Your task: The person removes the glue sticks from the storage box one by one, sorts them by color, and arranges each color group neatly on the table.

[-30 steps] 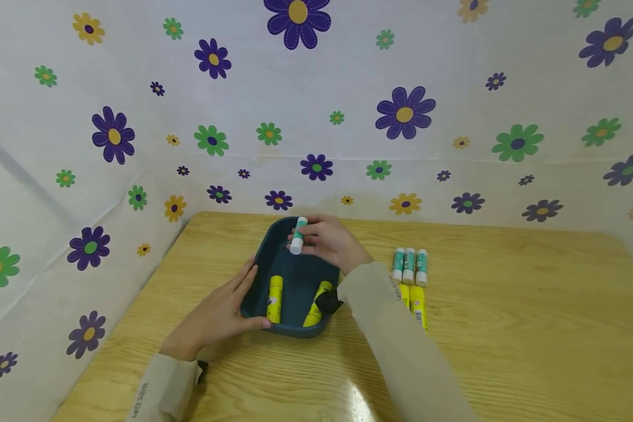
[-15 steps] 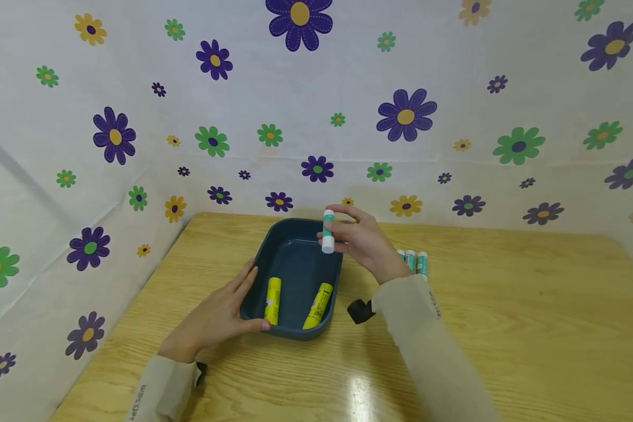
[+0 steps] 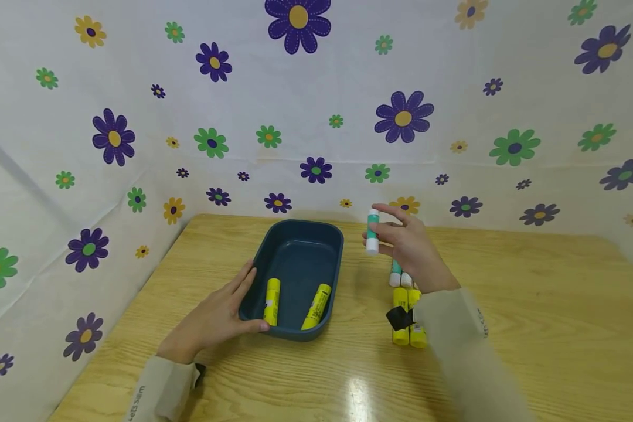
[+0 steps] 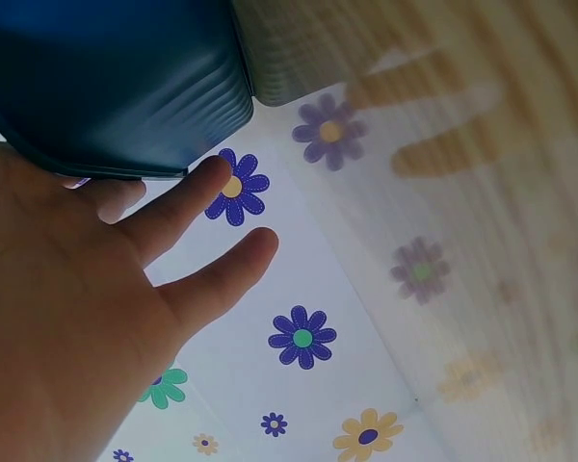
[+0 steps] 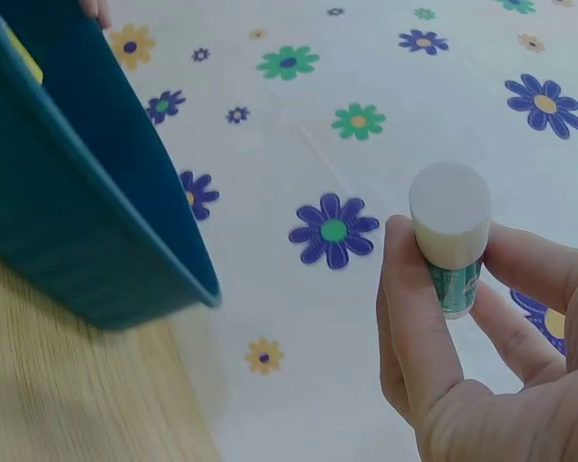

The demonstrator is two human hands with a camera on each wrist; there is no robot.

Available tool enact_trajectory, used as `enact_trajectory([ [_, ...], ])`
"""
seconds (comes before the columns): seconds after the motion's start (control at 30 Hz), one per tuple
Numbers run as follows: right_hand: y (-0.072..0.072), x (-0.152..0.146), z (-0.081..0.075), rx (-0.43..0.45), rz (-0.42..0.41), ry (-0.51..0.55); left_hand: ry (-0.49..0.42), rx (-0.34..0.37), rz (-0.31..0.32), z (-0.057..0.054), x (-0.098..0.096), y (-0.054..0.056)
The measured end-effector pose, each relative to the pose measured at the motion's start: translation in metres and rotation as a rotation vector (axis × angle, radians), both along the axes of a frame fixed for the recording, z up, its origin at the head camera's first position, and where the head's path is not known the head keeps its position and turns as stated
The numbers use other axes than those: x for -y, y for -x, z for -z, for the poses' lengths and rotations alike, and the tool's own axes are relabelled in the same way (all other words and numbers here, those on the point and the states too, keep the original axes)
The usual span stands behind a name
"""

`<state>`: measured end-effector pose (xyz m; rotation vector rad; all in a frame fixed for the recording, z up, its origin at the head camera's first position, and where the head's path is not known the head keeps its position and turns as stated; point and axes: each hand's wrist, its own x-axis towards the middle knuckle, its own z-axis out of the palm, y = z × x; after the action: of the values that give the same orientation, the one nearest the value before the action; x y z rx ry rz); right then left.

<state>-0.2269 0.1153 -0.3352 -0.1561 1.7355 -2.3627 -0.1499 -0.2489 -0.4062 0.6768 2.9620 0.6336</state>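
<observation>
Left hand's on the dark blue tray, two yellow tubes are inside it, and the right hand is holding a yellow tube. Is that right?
No: the tube in the right hand is teal and white, not yellow; the right wrist view shows it. The rest holds.

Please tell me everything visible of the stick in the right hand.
The stick is a slim, plastic-looking cylinder, white at both ends with a green label between. It is held off the table, right of the blue container, nearly vertical in the head view. The grip of the right hand pinches it.
</observation>
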Motion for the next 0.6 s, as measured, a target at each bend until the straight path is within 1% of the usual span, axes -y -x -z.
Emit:
enact_trajectory([
  [0.13, -0.004, -0.018, 0.0, -0.027, 0.029, -0.03, 0.004, -0.004, 0.003, 0.001, -0.001, 0.0],
  [0.23, -0.006, -0.031, 0.002, -0.025, 0.05, -0.061, 0.001, -0.005, 0.004, 0.0, 0.0, 0.0],
  [0.3, -0.007, -0.04, 0.004, -0.025, 0.062, -0.102, -0.003, -0.006, 0.004, 0.0, 0.0, -0.001],
  [0.43, -0.009, -0.056, 0.008, -0.003, 0.11, -0.182, -0.006, -0.009, 0.006, -0.001, 0.0, -0.001],
  [0.53, -0.011, -0.068, 0.011, 0.015, 0.152, -0.188, -0.009, -0.01, 0.01, -0.002, -0.001, -0.001],
  [0.6, -0.012, -0.075, 0.012, 0.027, 0.172, -0.172, -0.01, -0.01, 0.006, -0.002, -0.001, -0.001],
])
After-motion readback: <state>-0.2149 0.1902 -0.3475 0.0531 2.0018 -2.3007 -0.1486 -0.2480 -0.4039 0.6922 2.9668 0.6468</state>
